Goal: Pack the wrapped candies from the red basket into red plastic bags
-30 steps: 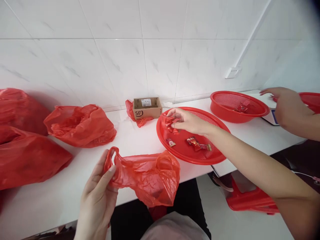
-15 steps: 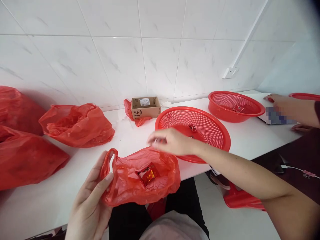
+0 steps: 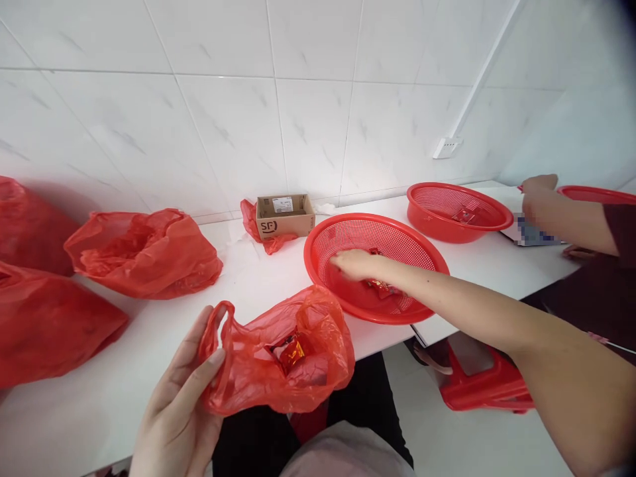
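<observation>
My left hand (image 3: 181,404) pinches one handle of a thin red plastic bag (image 3: 278,358) that lies open at the front edge of the white counter (image 3: 149,331). Shiny red wrapped candies (image 3: 293,349) show inside the bag. My right hand (image 3: 355,265) reaches into the large red mesh basket (image 3: 422,245), with its fingers stretched low over the basket floor. A few red wrapped candies (image 3: 381,286) lie just under my right wrist. Nothing is visibly held in that hand.
Filled red bags (image 3: 144,252) lie along the left of the counter. A small cardboard box (image 3: 285,215) stands by the tiled wall. A second red basket (image 3: 460,212) sits at the right, and beyond it another person's hand (image 3: 539,185) rests near a third basket (image 3: 596,194). A red stool (image 3: 484,387) stands below.
My right hand grabbed candies in the basket, carried them over the bag, and is now back in the basket. The candies now lie in the bag. My left hand kept its hold.
</observation>
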Tool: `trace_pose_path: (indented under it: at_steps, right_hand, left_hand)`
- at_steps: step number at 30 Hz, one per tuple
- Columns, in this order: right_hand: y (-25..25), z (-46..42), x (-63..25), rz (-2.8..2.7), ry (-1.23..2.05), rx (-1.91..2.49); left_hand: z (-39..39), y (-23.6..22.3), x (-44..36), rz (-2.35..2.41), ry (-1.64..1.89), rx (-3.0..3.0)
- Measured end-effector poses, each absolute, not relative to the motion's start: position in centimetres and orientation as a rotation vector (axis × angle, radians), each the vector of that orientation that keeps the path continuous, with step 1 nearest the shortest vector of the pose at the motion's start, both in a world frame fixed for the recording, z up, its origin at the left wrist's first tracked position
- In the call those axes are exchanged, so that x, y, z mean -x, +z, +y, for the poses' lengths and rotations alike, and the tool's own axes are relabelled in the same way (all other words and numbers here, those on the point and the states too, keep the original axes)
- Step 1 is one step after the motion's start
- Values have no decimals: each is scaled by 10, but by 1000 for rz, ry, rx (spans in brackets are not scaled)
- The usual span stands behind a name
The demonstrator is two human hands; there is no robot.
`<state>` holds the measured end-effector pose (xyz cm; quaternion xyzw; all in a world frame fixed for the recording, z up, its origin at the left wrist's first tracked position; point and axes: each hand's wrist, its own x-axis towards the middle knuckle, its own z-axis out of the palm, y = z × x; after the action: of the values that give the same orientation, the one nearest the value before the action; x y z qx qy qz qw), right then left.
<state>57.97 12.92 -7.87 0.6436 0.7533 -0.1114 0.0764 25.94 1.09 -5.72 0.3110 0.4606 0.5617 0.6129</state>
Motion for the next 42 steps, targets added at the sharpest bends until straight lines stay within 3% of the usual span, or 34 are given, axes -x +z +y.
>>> trace_pose_path:
  at_steps: [7, 17, 25, 28, 30, 32, 37, 42]
  right_hand:
    - [-84, 122, -622, 1897, -501, -1966]
    - [-77, 138, -644, 2169, -786, -2194]
    - [-37, 132, -619, 2408, -1371, -2226]
    - [-7, 113, -583, 2715, -1857, -1955]
    - [5, 94, -550, 2900, -1971, -1706]
    - [6, 74, -513, 3020, -1872, -1485]
    - [-33, 47, -449, 3174, -1251, -1299]
    - [-64, 55, -445, 3147, -1050, -1236]
  left_hand:
    - [14, -64, -250, 1085, 1300, -705]
    - [14, -58, -252, 1064, 1301, -708]
    - [12, -55, -251, 1041, 1325, -683]
    - [13, -51, -254, 993, 1325, -685]
    - [15, -49, -256, 962, 1320, -697]
    - [15, -47, -258, 943, 1317, -707]
    - [12, -43, -261, 964, 1313, -695]
    - [9, -42, -256, 983, 1342, -670]
